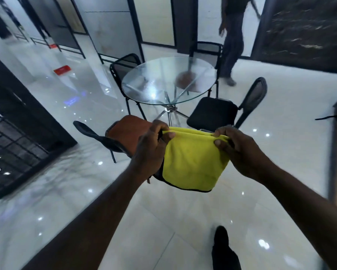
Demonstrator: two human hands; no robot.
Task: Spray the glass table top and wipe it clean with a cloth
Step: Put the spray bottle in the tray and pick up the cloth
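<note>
Both hands are up in front of the body, holding one yellow cloth (193, 162) in the air, well short of the table. Left hand (152, 151) is pinching the cloth's top left edge, fingers (168, 135) pressed together over the fold. Right hand (239, 151) is pinching the top right edge, thumb and fingers closed on the fabric. The cloth is hanging slack between them, doubled over at the top, soft microfibre look, dark piping running along the rounded bottom edge.

One round glass surface (168, 79) is sitting ahead, well apart from the hands, clear with a thin edge, resting on crossed chrome legs (170, 110) visible through the top. Glare is showing on the glass; blurred, so I cannot tell whether it is wet.

Four chairs are standing around it, all black metal frame: orange-seated chair (124, 131) nearest, just behind the left hand; black padded chair (212, 113) with a mesh back on the right; mesh-back chair (124, 65) on the far left; far chair (208, 49) behind the glass.

Floor (163, 221) is glossy pale tile, reflecting ceiling lights. One black shoe (222, 248) is showing at the bottom. One other person (231, 36) is walking past the far side, blurred. No spray bottle in view.
</note>
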